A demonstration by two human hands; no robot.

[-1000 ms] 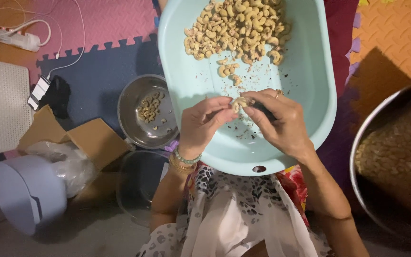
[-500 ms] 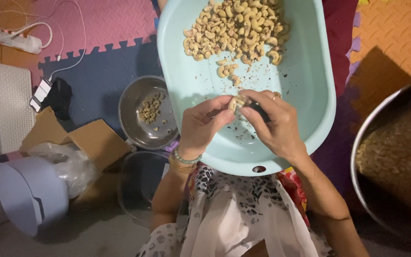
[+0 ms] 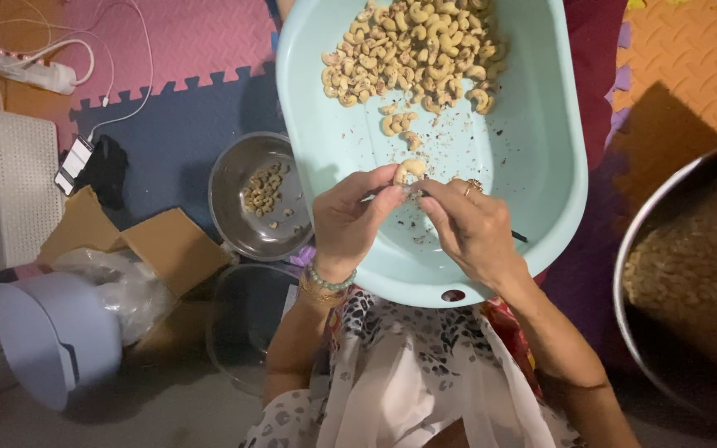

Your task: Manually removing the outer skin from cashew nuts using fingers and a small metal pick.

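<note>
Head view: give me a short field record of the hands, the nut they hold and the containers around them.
left hand: pinches the cashew nut at its fingertips
right hand: fingertips meet the same nut; a dark thin tool shows under it, kind unclear
light blue tub: on the lap, cashew pile at far end
steel bowl: left of tub, few cashews
large metal basin: at right, full

Head view. Left hand (image 3: 348, 222) and right hand (image 3: 470, 228) meet over a pale blue oval tub (image 3: 541, 166), pinching one cashew kernel (image 3: 411, 171) between their fingertips. A heap of cashews (image 3: 412, 50) lies at the tub's far end. Left: steel bowl (image 3: 242, 224) holding a few kernels, on foam floor mats (image 3: 184, 50).
</note>
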